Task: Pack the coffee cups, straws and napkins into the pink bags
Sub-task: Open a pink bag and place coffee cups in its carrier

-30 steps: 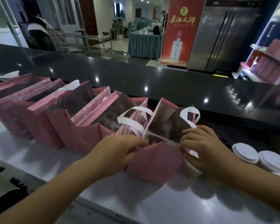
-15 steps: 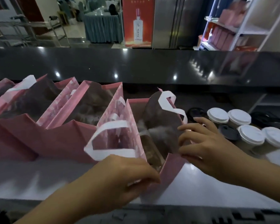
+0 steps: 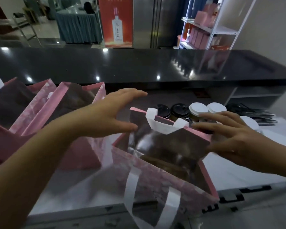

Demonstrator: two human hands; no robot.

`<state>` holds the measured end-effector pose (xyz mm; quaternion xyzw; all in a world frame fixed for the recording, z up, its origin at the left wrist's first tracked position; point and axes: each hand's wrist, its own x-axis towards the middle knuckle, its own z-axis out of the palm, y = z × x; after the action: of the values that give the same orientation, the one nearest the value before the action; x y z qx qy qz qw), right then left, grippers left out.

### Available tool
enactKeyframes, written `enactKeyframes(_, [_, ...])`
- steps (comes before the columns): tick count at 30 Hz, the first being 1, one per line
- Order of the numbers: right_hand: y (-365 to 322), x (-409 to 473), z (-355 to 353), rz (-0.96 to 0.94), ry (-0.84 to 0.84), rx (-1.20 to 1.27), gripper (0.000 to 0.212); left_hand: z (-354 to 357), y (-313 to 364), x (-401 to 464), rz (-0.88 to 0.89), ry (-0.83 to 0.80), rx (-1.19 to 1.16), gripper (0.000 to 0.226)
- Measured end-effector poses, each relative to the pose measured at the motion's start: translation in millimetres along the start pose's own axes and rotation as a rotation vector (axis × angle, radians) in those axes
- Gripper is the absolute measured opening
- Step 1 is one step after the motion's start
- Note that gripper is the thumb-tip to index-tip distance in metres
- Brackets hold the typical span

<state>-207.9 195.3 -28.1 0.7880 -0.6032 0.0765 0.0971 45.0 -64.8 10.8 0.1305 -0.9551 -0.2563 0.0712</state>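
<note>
An open pink bag (image 3: 155,184) with white handles stands at the counter's near edge, its mouth wide and a brown lining showing inside. My left hand (image 3: 106,116) hovers flat with straight fingers just left of the bag's far corner. On the bag's right side my right hand (image 3: 229,139) is spread, fingers straight, against its right wall. Behind the bag stand several coffee cups (image 3: 198,109) with white and black lids. Neither hand holds anything.
More pink bags (image 3: 69,103) stand open in a row to the left. A raised black counter (image 3: 139,66) runs across behind. Dark straws or cables (image 3: 251,113) lie at the right. A white shelf (image 3: 221,28) with pink boxes is farther back.
The nearest bag has come toward the counter's near edge and opened wide. Both hands let go of its rim and now spread flat on either side of it. The view has turned right.
</note>
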Motion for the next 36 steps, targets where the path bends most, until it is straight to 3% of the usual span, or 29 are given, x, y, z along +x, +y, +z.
enactKeyframes(4, [-3.6,-17.2,3.7,0.237,0.09,0.068,0.027,22.5,-7.9,26.1,-0.083,-0.135,0.013,0.073])
enactKeyframes(8, [-34.1,-31.2,8.5,0.749,0.272,0.463,0.042,36.3,-15.7,19.9,-0.036,-0.071,0.077,0.052])
enactKeyframes(12, [-69.0,-36.0,18.6,1.181,0.15,0.963,0.094,41.8,-20.5,9.6,-0.004,0.008,0.022,0.059])
enactKeyframes(15, [-84.0,-24.1,25.9,1.321,0.098,1.204,0.095,44.3,-17.3,18.8,-0.028,0.079,-0.012,0.073])
enactKeyframes(19, [-85.8,-3.6,31.5,1.341,0.065,1.21,0.048,47.2,-15.8,34.6,-0.105,0.0,0.005,0.069])
enactKeyframes(21, [-84.1,2.0,30.1,1.333,0.03,1.185,0.037,48.9,-17.6,34.0,-0.118,-0.008,-0.001,0.058])
enactKeyframes(29, [-67.4,12.2,25.2,1.201,-0.001,1.205,0.03,42.2,-20.7,-20.9,-0.156,0.137,0.002,0.029])
enactKeyframes(36, [-41.4,61.9,36.1,1.007,-0.068,1.24,0.02,45.9,1.0,-85.7,-0.322,0.373,-0.049,0.032])
